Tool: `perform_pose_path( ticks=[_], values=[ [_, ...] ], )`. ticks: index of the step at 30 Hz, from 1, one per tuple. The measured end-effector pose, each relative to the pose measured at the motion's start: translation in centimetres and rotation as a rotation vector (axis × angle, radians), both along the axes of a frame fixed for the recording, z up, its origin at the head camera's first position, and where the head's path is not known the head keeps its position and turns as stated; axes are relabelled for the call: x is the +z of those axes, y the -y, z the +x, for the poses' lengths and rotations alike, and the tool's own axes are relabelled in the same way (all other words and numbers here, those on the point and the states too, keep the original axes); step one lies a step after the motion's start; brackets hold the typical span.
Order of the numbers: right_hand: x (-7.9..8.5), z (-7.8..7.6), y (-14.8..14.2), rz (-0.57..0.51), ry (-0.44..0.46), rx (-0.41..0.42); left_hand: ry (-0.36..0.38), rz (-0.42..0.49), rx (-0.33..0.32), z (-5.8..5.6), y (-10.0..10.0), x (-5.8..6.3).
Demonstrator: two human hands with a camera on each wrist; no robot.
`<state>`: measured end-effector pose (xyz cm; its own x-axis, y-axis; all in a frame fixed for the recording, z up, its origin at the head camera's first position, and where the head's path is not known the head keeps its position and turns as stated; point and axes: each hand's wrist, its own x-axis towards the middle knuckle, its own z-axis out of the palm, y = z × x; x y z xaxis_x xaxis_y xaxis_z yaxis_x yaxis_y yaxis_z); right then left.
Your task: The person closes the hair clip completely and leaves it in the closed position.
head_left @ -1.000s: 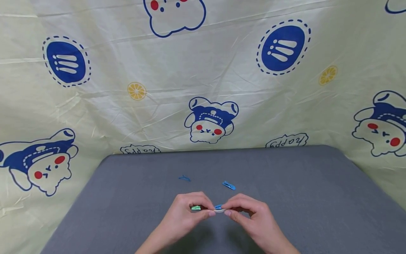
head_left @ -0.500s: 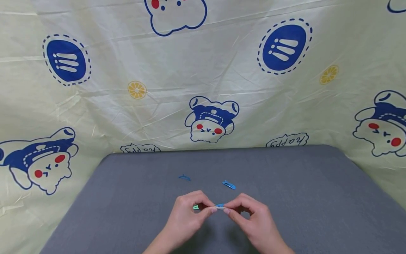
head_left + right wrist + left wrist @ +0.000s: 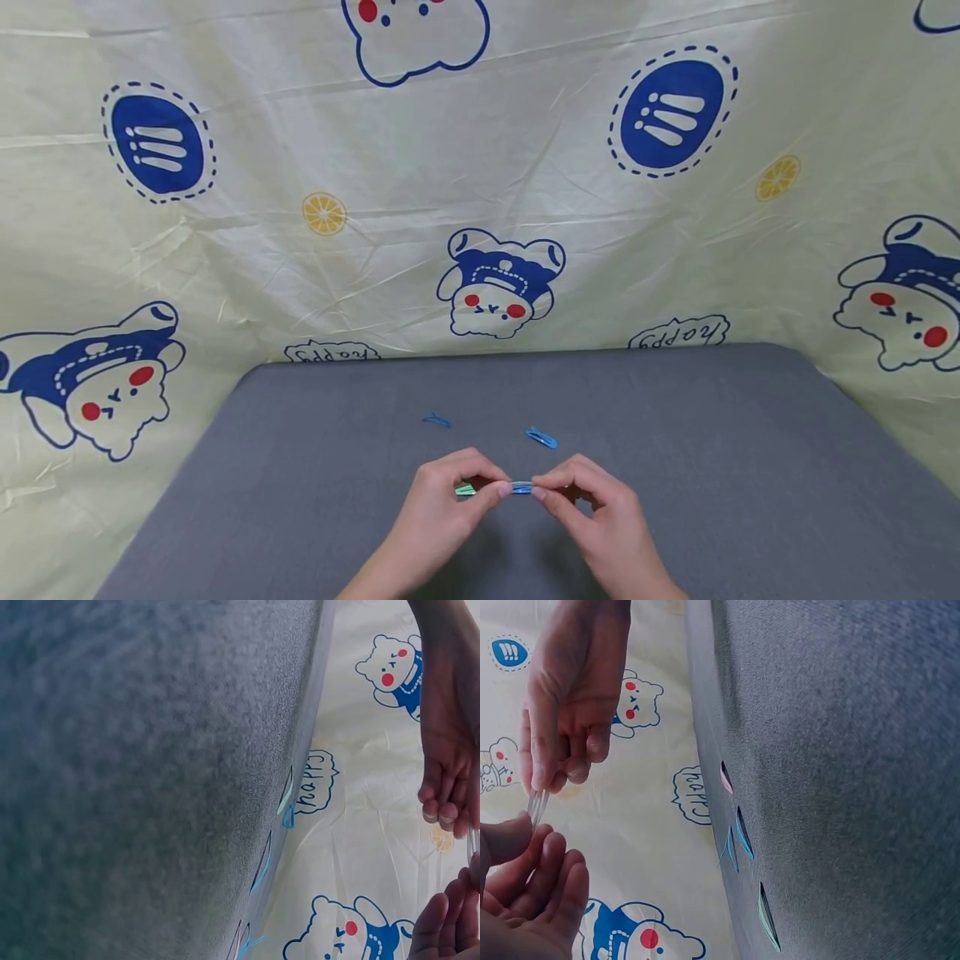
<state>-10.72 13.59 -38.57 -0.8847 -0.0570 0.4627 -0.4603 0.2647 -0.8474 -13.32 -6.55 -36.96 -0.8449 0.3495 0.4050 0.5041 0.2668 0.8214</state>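
Between the fingertips of both hands, held up above the table, is a thin whitish-clear hair clip [image 3: 538, 806]. My left hand [image 3: 446, 508] pinches one end and my right hand [image 3: 600, 517] pinches the other, so only its middle shows. Just beyond it in the head view lies a blue snap hair clip [image 3: 522, 490], partly covered. A green hair clip [image 3: 465, 490] shows through the gap under my left fingers. Farther back, one blue clip [image 3: 437, 421] is sprung apart, and another blue clip [image 3: 542, 437] lies flat.
A grey cloth-covered table [image 3: 337, 458] carries the loose clips. A pink clip [image 3: 726, 778] also lies on it, hidden by my right hand in the head view. Behind the table hangs a pale printed curtain [image 3: 390, 167] with cartoon bears.
Both hands have risen slightly and keep their pinch. The middle of the whitish clip has shifted upward in the head view, from below the blue clip to above it. The clips on the table stay put.
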Motion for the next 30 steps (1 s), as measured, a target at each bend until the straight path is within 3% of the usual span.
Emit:
perform_pose_path(
  ticks=[6, 12, 16, 21, 27, 30],
  values=[
    [0.0, -0.2, -0.3, -0.017, -0.014, 0.026, 0.134, 0.015, -0.035, -0.4, 0.1, 0.0],
    [0.1, -0.4, -0.5, 0.015, 0.102, 0.015, 0.228, 0.033, -0.051, -0.8, 0.4, -0.3],
    [0.3, -0.5, -0.5, 0.044, 0.138, 0.006, 0.201, 0.012, -0.042, -1.0, 0.4, -0.3],
    [0.4, -0.6, -0.5, 0.069, 0.16, 0.029, 0.116, -0.018, -0.027, -1.1, 0.4, -0.7],
    [0.5, -0.6, -0.6, 0.117, 0.186, 0.043, 0.0, -0.082, -0.07, -1.4, 0.9, -0.9],
    [0.5, -0.7, -0.6, 0.152, 0.187, 0.05, -0.023, -0.119, -0.084, -1.5, 1.2, -0.9]
  ],
)
